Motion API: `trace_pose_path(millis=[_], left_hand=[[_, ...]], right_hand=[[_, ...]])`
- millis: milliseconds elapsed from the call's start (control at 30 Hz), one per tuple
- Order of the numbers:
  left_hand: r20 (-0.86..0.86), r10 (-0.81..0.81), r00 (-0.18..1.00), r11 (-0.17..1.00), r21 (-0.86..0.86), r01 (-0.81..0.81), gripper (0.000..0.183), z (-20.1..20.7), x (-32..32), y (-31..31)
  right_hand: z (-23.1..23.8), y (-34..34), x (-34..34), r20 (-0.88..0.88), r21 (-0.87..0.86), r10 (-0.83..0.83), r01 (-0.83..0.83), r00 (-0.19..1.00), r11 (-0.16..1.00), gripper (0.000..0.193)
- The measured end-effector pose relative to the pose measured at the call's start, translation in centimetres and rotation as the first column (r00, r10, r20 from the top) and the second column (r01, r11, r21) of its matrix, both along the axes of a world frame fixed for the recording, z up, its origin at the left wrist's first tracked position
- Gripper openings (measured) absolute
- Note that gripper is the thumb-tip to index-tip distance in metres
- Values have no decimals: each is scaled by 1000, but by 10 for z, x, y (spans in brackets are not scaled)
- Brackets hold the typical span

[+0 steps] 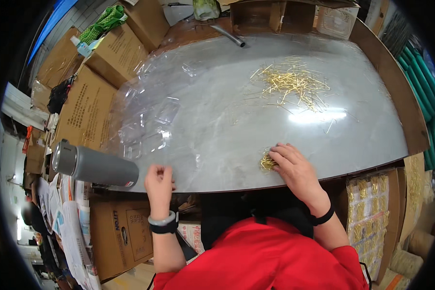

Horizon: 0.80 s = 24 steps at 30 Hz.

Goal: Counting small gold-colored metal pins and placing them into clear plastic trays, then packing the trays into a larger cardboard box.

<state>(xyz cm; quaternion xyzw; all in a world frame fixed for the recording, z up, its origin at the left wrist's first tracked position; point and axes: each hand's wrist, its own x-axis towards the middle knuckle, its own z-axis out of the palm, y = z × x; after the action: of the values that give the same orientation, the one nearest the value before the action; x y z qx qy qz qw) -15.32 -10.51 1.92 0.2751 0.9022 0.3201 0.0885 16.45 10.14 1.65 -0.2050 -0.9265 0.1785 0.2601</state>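
My right hand (296, 170) rests near the table's front edge, its fingers curled over a small bundle of gold wire hooks (267, 162). The bundle's ends stick out to the left of my fingertips. My left hand (159, 183) is at the front edge further left, fingers curled in and pressed together; anything inside them is hidden. A loose pile of gold wire hooks (295, 83) lies beyond my right hand, with a few scattered around it. Clear plastic packaging (154, 116) is spread over the left part of the grey tabletop (217, 140).
A grey bottle (104, 166) lies on its side left of my left hand. Cardboard boxes (84, 106) stand along the left. At the back are a metal tube (229, 36) and an open carton (275, 17). Below right, a box holds bagged gold pieces (368, 212).
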Motion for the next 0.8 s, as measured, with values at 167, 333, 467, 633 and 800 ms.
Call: trace_pose_path(millis=[167, 333, 467, 633, 800], left_hand=[[725, -398, 562, 827, 549, -123, 9, 26, 104, 10], [862, -426, 273, 903, 388, 183, 11, -4, 132, -25], [931, -311, 194, 950, 305, 61, 27, -16, 142, -10], [919, -375, 123, 926, 377, 9, 55, -8, 146, 3], [845, -517, -137, 855, 500, -139, 53, -6, 140, -6]], right_hand=[[-3, 0, 2, -22, -13, 10, -10, 1000, 1000, 39], [1, -6, -3, -39, -47, -25, 23, 999, 999, 36], [-1, -24, -18, -39, -44, -84, 82, 996, 996, 34], [-7, -47, -30, -65, -40, -64, 62, 996, 997, 36], [-3, -85, -17, -45, -184, 178, -183, 983, 966, 35]])
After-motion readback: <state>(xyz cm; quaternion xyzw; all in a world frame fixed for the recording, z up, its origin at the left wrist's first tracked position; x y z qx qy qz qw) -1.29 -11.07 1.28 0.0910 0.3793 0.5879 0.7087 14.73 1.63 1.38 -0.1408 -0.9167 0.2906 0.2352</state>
